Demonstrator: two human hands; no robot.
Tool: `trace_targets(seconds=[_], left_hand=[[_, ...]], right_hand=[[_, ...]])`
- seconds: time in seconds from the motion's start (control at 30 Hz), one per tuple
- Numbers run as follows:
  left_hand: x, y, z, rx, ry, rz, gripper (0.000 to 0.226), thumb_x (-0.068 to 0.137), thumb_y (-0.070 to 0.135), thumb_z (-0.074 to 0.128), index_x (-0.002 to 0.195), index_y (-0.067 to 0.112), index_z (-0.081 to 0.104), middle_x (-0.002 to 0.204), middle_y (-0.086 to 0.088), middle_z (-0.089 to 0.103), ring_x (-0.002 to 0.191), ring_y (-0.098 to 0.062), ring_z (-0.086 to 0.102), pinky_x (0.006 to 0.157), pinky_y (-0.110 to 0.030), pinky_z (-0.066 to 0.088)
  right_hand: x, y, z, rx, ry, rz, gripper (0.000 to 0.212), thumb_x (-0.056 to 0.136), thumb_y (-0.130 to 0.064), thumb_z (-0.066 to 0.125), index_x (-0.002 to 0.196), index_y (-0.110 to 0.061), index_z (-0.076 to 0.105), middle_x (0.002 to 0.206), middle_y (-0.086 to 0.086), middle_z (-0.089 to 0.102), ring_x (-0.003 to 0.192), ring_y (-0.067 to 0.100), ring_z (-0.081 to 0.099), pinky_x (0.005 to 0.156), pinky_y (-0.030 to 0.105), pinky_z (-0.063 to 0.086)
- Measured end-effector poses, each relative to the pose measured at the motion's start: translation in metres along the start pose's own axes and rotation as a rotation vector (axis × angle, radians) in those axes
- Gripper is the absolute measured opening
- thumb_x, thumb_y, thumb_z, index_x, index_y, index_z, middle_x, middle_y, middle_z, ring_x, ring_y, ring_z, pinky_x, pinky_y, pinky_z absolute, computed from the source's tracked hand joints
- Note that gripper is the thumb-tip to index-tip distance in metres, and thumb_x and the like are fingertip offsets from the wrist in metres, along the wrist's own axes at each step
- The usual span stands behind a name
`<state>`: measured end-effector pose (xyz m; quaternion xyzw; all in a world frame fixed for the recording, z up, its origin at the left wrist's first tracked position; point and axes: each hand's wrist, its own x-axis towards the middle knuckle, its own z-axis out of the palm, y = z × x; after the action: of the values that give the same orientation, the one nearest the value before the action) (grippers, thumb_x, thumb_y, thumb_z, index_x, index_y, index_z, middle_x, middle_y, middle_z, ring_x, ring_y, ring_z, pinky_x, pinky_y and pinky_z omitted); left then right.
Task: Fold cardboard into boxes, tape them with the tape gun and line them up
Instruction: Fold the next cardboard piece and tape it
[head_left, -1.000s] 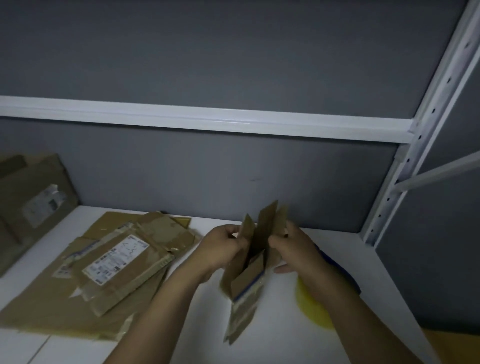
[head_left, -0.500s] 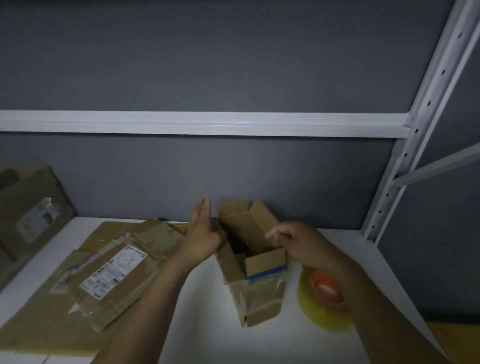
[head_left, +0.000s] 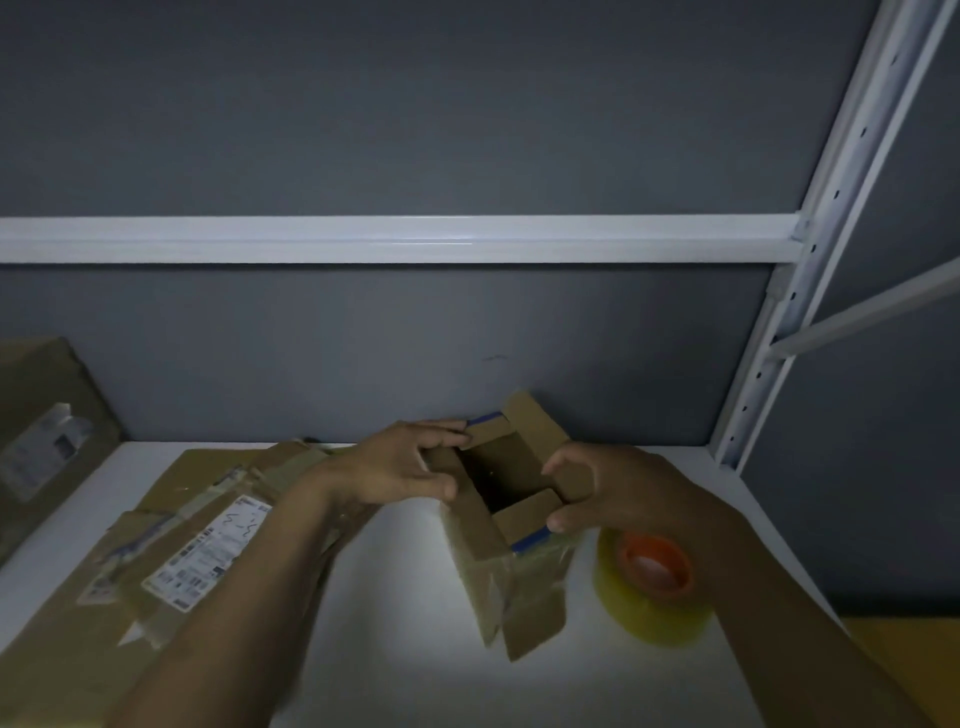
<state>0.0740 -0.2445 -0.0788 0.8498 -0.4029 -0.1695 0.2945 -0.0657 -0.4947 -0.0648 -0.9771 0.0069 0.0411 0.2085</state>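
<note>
Cardboard box (head_left: 475, 551) stands near the middle of the white table (head_left: 395, 660), its mouth open upward and its lower flaps splayed loose against the surface. The left hand (head_left: 400, 467) is curled over the wall at the box's 9 o'clock, thumb outside and fingertips hooked over the rim. The right hand (head_left: 618, 499) pinches the flap at 3 o'clock between thumb and bent fingers. Both hands are clamped on the board, probably to pull the walls square and hold the shape while the flaps are sorted. Blue tape remnants mark the rims at 12 and 5 o'clock.

A tape roll (head_left: 652, 587) with an orange core lies just beside the box at its 4 o'clock, close under the right wrist, likely kept within easy reach for sealing. Whether it sits in a tape gun I cannot tell. Flattened cartons (head_left: 171, 551) lie at 9 o'clock, under the left forearm. Bare tabletop opens toward 6 o'clock; the grey wall (head_left: 311, 364) closes off 12 and a shelf upright (head_left: 779, 338) crowds 2 o'clock, so finished boxes would line up best along the back
</note>
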Motion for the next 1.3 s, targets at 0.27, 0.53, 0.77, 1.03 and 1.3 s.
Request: trace_targets(seconds=[0.27,0.53,0.77,1.03,1.3], left_hand=[[0.010,-0.002,-0.009,0.155,0.004,-0.006,0.069,0.068,0.049,0.081,0.129,0.031,0.057,0.137,0.020,0.045,0.128,0.000,0.038,0.111,-0.022,0.028],[0.020,0.012,0.025,-0.031,0.403,0.021,0.053,0.062,0.041,0.089,0.104,0.034,0.056,0.101,0.013,0.060,0.093,-0.009,0.059,0.082,-0.029,0.049],[0.028,0.001,0.046,0.137,0.465,-0.029,0.095,0.080,0.046,0.073,0.152,0.031,0.012,0.152,0.008,0.018,0.115,-0.016,0.049,0.093,-0.032,0.045],[0.029,-0.033,0.070,-0.016,0.433,-0.111,0.043,0.088,0.048,0.060,0.130,0.043,0.054,0.137,0.014,0.049,0.128,-0.015,0.044,0.112,-0.030,0.032],[0.007,-0.005,0.099,0.431,0.647,-0.094,0.073,0.080,0.077,0.037,0.108,0.014,0.063,0.123,-0.007,0.055,0.110,-0.026,0.053,0.090,-0.038,0.044]], right_hand=[[0.004,0.026,0.037,0.389,0.166,-0.040,0.033,0.085,-0.006,0.068,0.108,-0.027,0.058,0.111,-0.004,0.061,0.090,-0.010,0.055,0.067,0.003,0.041],[0.019,0.030,0.044,0.332,0.292,-0.045,0.079,0.076,-0.076,0.047,0.139,-0.029,0.044,0.125,-0.011,0.059,0.113,0.007,0.055,0.083,0.016,0.042],[0.015,0.028,0.052,0.593,0.214,-0.015,0.031,0.100,-0.039,0.043,0.125,-0.031,0.059,0.123,-0.010,0.063,0.113,0.004,0.058,0.097,0.025,0.047],[0.002,0.022,0.053,0.275,-0.099,-0.070,0.072,0.078,-0.058,0.064,0.141,-0.055,0.029,0.150,-0.039,0.001,0.137,-0.003,0.019,0.109,0.037,0.039],[0.021,0.033,0.067,0.126,0.019,-0.135,0.059,0.097,-0.043,0.049,0.149,-0.035,0.022,0.155,-0.023,-0.006,0.139,-0.003,-0.019,0.114,0.027,-0.004]])
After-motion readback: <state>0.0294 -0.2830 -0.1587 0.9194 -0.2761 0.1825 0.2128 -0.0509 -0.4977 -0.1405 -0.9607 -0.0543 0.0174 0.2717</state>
